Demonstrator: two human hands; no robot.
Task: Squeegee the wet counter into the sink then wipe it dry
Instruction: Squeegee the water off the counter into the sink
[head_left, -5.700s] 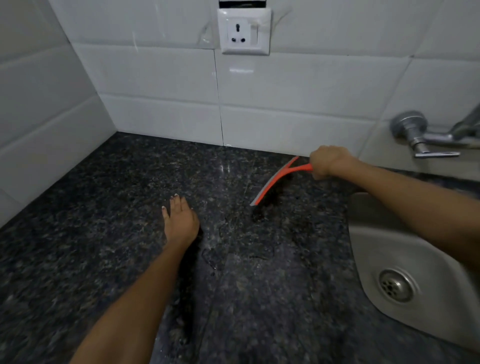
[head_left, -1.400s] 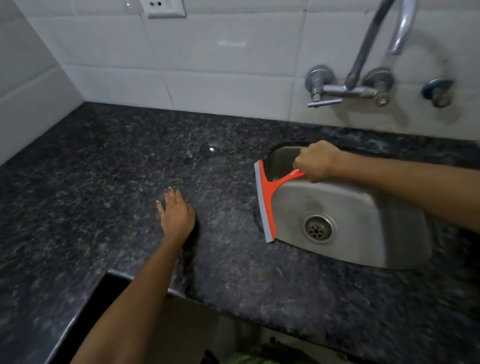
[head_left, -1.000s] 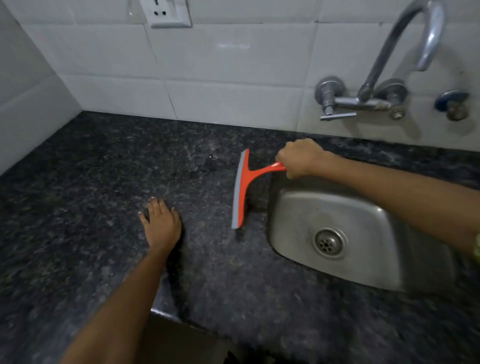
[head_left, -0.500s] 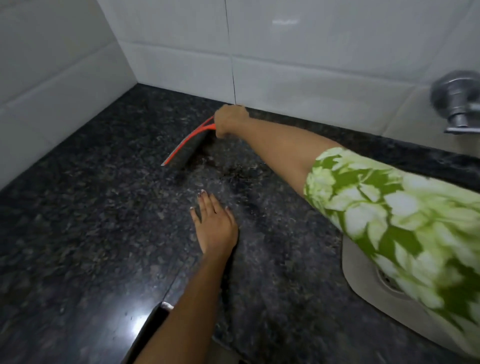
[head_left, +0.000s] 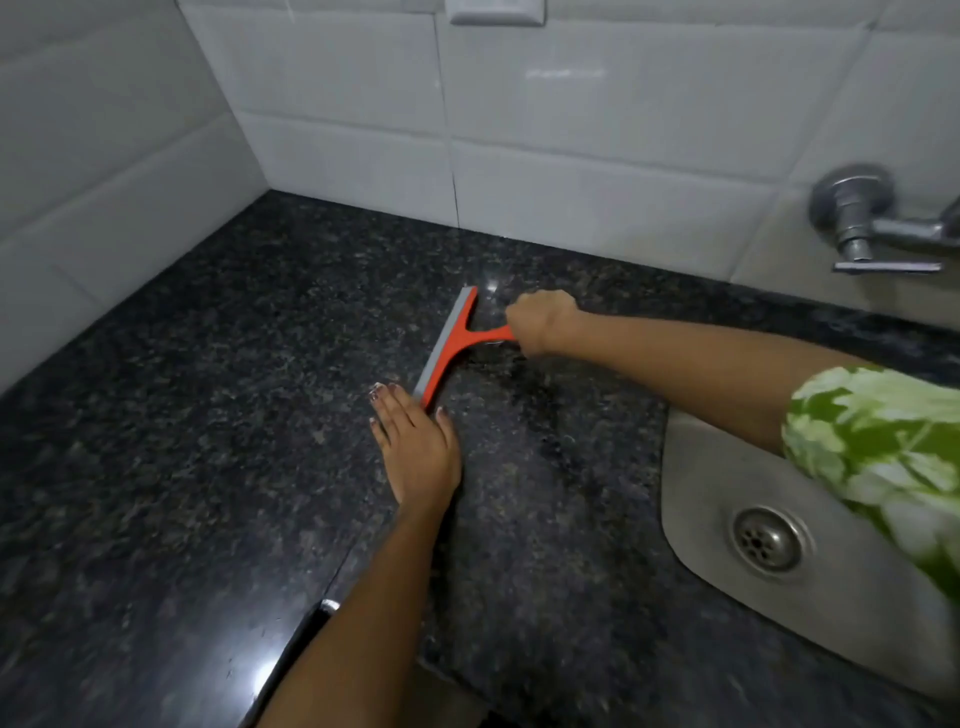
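An orange squeegee (head_left: 453, 344) with a grey rubber blade rests blade-down on the dark speckled granite counter (head_left: 208, 415), near its middle. My right hand (head_left: 540, 319) is shut on its handle, the arm reaching over from the right above the sink. My left hand (head_left: 415, 449) lies flat on the counter, fingers together, its fingertips touching the near end of the blade. The steel sink (head_left: 737, 571) with its round drain (head_left: 768, 539) is set into the counter at the lower right. The stone to the right of the blade looks darker and streaked.
White tiled walls close the counter at the back and left. A chrome tap valve (head_left: 857, 218) juts from the wall above the sink. A wall socket (head_left: 496, 11) shows at the top edge. The counter's front edge (head_left: 311, 623) runs beside my left forearm.
My right hand has pulled the squeegee from the far back of the counter toward the sink, and the blade now reaches my left fingertips. My left hand stays planted.
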